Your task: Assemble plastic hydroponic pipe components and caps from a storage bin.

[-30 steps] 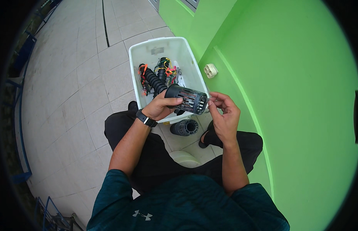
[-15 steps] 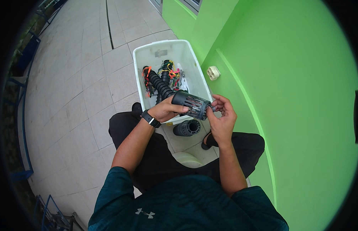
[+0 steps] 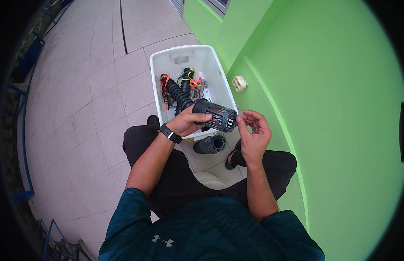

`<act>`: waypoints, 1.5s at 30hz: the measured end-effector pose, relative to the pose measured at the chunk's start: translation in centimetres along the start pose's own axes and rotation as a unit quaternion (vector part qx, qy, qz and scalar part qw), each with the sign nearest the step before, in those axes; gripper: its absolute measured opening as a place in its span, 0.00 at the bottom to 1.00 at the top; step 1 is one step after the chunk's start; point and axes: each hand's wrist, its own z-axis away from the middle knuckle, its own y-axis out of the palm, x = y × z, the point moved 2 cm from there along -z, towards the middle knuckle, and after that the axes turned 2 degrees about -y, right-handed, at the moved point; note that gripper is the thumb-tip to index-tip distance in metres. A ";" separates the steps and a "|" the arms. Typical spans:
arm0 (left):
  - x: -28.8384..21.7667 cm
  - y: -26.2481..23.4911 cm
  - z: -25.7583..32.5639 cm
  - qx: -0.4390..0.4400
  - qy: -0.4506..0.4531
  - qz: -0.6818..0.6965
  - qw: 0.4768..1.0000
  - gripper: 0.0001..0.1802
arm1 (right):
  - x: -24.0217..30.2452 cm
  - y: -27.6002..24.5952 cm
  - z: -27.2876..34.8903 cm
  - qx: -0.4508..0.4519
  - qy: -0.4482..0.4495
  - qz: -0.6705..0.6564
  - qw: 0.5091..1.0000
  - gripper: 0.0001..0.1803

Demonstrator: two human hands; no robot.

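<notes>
Black slotted cylinder gripped in left hand, held above near edge of white bin. Right hand brought to cylinder's open end, fingertips pinched narrow at rim; whether anything is held cannot be told. Compared with half second earlier: cylinder kept in same grip, right hand fingers curled closer to end face. Second black cylinder seen on floor between feet, unmoved. Corrugated black hoses left in bin.

Ahead of my hands sits a white bin of corrugated hoses; a beige socket lies right of it.
</notes>
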 end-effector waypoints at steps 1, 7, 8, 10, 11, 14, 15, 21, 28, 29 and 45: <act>-0.1 -0.1 0.1 -0.009 -0.001 -0.001 1.000 0.27 | 0.1 0.1 0.0 0.006 -0.003 0.013 1.000 0.13; -0.3 -0.2 -0.2 0.020 0.004 -0.012 1.000 0.27 | 0.0 0.8 -0.3 0.021 0.011 0.034 0.999 0.14; -0.2 -0.3 -0.4 0.021 0.004 -0.011 1.000 0.27 | -0.2 0.6 -0.3 0.020 0.011 0.035 0.999 0.14; 0.0 -0.2 -0.8 0.026 0.002 0.001 1.000 0.27 | -0.5 0.5 -0.2 0.034 -0.025 0.060 0.997 0.15; -0.1 -0.1 -0.8 0.025 0.002 0.001 1.000 0.27 | -0.5 0.6 -0.2 0.035 -0.024 0.060 0.997 0.15; -0.4 0.4 -1.0 0.046 0.007 -0.002 0.999 0.21 | -0.6 0.9 -0.4 0.021 -0.012 0.058 0.998 0.16; -0.2 0.3 -1.2 0.055 0.008 -0.017 0.998 0.22 | -0.7 0.8 -0.6 0.019 -0.004 0.061 0.998 0.17; 0.5 -0.1 -2.5 0.079 -0.008 -0.023 0.997 0.24 | -2.5 -1.2 -1.6 0.050 0.070 -0.012 0.996 0.27; -0.1 1.1 -2.5 0.093 -0.032 -0.027 0.995 0.29 | -2.4 -0.8 -2.8 0.191 0.133 -0.050 0.971 0.39; 0.1 0.9 -2.6 0.094 -0.034 -0.028 0.995 0.29 | -2.6 -0.6 -3.0 0.189 0.133 -0.051 0.972 0.39; 1.1 1.1 -4.5 0.054 -0.020 -0.030 0.998 0.18 | -3.1 -3.1 -3.4 0.157 0.162 -0.132 0.965 0.37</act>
